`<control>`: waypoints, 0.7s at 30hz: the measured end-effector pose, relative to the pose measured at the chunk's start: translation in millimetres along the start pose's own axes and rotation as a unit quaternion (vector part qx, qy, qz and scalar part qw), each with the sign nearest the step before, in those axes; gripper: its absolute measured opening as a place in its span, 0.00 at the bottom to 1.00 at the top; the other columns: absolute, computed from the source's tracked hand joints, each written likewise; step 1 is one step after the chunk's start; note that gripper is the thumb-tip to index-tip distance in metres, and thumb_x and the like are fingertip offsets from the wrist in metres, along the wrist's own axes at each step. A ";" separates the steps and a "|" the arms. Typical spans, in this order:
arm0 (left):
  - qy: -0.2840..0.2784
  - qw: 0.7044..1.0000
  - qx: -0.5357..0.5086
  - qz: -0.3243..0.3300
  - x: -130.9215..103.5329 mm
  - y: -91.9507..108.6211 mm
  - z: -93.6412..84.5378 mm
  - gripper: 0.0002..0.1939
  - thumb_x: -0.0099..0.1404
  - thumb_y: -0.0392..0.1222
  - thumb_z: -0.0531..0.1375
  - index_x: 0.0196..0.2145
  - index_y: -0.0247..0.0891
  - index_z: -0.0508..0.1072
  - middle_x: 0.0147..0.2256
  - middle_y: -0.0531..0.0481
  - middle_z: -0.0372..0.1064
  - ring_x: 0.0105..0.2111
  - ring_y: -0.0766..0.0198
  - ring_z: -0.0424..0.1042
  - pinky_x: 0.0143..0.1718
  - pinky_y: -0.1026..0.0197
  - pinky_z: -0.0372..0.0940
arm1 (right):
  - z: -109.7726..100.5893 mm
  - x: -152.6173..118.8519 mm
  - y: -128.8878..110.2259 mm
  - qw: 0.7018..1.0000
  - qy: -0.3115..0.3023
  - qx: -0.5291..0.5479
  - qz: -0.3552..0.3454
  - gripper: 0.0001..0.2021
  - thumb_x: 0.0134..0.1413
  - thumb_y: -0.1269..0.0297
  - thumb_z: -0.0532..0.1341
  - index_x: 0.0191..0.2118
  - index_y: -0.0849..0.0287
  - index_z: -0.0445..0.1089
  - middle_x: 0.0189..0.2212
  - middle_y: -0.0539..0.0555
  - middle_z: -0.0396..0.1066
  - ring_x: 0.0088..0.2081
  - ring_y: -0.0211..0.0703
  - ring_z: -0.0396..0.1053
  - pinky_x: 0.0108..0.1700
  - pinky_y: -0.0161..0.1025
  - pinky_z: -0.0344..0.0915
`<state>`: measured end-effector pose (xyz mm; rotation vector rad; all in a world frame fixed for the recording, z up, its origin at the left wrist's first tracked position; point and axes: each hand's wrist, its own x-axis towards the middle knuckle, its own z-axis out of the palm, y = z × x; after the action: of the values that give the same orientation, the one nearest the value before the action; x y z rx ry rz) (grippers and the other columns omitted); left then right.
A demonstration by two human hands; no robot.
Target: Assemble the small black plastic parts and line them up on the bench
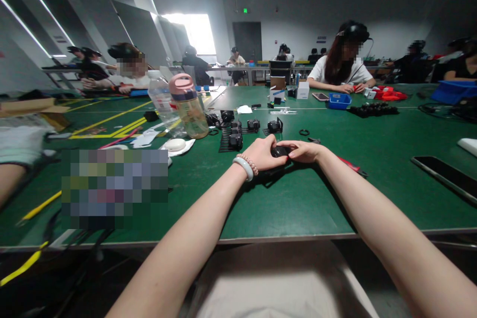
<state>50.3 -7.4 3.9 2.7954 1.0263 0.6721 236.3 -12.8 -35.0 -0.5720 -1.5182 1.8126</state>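
Note:
Both hands meet over the green table (pixel 261 213) around one small black part (pixel 280 151). My left hand (pixel 263 153), with a bracelet and a beaded band at the wrist, closes its fingers on the part's left side. From the right, my right hand (pixel 303 151) grips the same part, its fingertips pressed to it. Thin black pieces lie under the hands, partly hidden. Just beyond them stand several black devices, one of them a black device with an upright plate (pixel 275 125). Red-handled pliers (pixel 352 165) lie right of my right hand, partly covered by the forearm.
A pink-lidded bottle (pixel 189 107) and a clear bottle (pixel 161 99) stand left of the devices. Black rings lie beyond my hands. A phone (pixel 447 176) is at the right. A co-worker's gloved hand (pixel 20 145) is at the left edge. People sit across the table.

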 end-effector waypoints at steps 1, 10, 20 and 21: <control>-0.002 1.000 0.000 -0.001 0.1 -0.3 0.3 0.22 0.47 0.59 0.54 0.31 0.37 0.64 0.24 0.50 0.66 0.23 0.63 0.66 0.22 0.64 0.57 | 0.1 0.1 0.1 1.000 0.001 -0.002 0.000 0.26 0.32 0.71 0.64 0.44 0.60 0.64 0.46 0.52 0.63 0.45 0.40 0.61 0.50 0.36 0.53; -0.025 0.999 -0.026 -0.016 2.0 -13.6 -2.0 0.27 0.46 0.60 0.55 0.38 0.37 0.62 0.31 0.47 0.68 0.31 0.58 0.68 0.30 0.59 0.62 | 1.6 8.6 4.4 0.995 0.071 -0.048 -0.051 0.23 0.32 0.72 0.64 0.42 0.59 0.65 0.41 0.51 0.66 0.42 0.38 0.63 0.46 0.36 0.56; -0.009 0.995 -0.096 0.002 6.8 -33.1 8.9 0.40 0.37 0.54 0.63 0.47 0.35 0.58 0.42 0.43 0.64 0.41 0.55 0.66 0.42 0.54 0.61 | 24.0 29.0 10.8 0.905 0.311 -0.267 -0.116 0.26 0.27 0.65 0.67 0.40 0.60 0.65 0.36 0.53 0.68 0.38 0.41 0.65 0.44 0.43 0.60; -0.009 0.994 -0.109 0.003 6.7 -34.3 9.1 0.39 0.37 0.54 0.63 0.47 0.35 0.59 0.42 0.44 0.64 0.41 0.55 0.66 0.42 0.54 0.61 | 26.9 30.4 10.7 0.891 0.325 -0.290 -0.126 0.26 0.27 0.64 0.67 0.40 0.61 0.65 0.36 0.54 0.68 0.38 0.42 0.65 0.44 0.43 0.60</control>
<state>38.4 23.8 -9.7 2.6137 0.8828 0.7109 194.6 -8.9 -36.6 -1.0798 -1.5296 0.8082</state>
